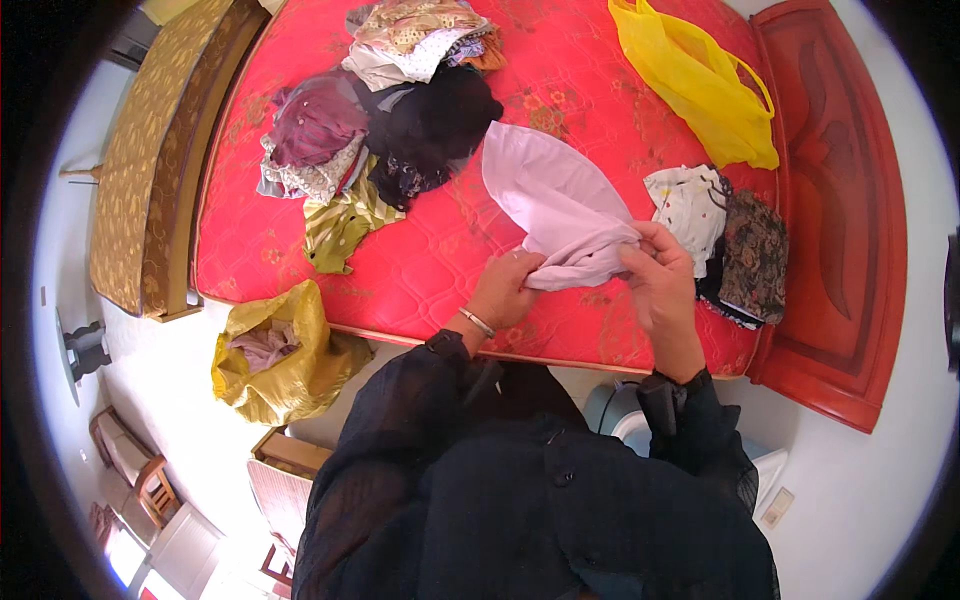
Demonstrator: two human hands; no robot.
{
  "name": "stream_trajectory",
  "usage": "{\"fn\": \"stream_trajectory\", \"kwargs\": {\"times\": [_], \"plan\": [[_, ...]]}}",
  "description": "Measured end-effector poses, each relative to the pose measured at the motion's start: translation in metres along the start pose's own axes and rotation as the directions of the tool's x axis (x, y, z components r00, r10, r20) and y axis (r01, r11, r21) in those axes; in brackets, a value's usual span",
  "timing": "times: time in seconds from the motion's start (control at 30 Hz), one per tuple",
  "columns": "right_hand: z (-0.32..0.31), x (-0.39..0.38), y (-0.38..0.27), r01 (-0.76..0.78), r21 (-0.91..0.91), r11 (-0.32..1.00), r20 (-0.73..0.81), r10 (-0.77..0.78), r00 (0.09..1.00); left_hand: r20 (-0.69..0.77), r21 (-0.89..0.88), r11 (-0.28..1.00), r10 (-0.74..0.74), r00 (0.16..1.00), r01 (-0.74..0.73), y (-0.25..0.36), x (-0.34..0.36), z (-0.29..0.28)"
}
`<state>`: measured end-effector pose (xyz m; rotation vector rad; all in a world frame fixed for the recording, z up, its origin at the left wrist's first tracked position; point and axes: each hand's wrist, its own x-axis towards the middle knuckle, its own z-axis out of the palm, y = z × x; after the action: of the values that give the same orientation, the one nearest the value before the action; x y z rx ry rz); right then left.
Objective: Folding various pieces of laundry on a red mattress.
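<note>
A pale pink cloth garment (555,190) is held between my hands above the red mattress (430,275). My left hand (507,288) pinches its gathered near edge, a silver bangle on the wrist. On the other side, my right hand (660,275) grips the bunched cloth between thumb and fingers. The garment's far end spreads away over the mattress; what kind of garment it is I cannot tell. Close to my right hand lie a folded white patterned cloth (690,208) and a folded dark floral cloth (755,255).
Heaped clothes lie at the far left: black (430,120), maroon (320,120), beige (400,40) and green striped (345,225). A yellow plastic bag (700,80) rests at the far right by the red wooden headboard (840,190). A gold sack (275,375) with cloth inside stands left of the bed.
</note>
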<state>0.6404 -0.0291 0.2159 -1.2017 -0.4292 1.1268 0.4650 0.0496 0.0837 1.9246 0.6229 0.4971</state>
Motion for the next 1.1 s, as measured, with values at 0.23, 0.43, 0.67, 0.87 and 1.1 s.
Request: {"fn": "stream_trajectory", "kwargs": {"times": [0.23, 0.43, 0.67, 0.87, 1.1], "plan": [[-0.013, -0.013, -0.037, 0.124, 0.006, 0.992, -0.064, -0.123, 0.99, -0.18, 0.118, 0.991, 0.079, 0.981, -0.058, 0.028, -0.008, -0.004], [-0.025, -0.027, -0.067, 0.257, -0.096, 0.962, -0.107, -0.266, 0.958, -0.34, 0.111, 0.981, 0.188, 0.921, -0.16, 0.052, -0.01, -0.007], [-0.03, -0.021, -0.131, 0.451, -0.144, 0.881, -0.117, -0.468, 0.876, -0.15, 0.064, 0.961, 0.277, 0.949, -0.27, 0.11, 0.073, -0.118], [-0.015, -0.014, -0.16, 0.565, -0.177, 0.806, -0.01, -0.576, 0.818, -0.202, 0.004, 0.929, 0.363, 0.91, -0.369, 0.129, 0.127, -0.157], [-0.031, 0.044, -0.167, 0.417, -0.185, 0.89, -0.036, -0.431, 0.902, -0.166, 0.411, 0.847, 0.434, 0.885, -0.338, 0.126, 0.178, -0.175]]}}
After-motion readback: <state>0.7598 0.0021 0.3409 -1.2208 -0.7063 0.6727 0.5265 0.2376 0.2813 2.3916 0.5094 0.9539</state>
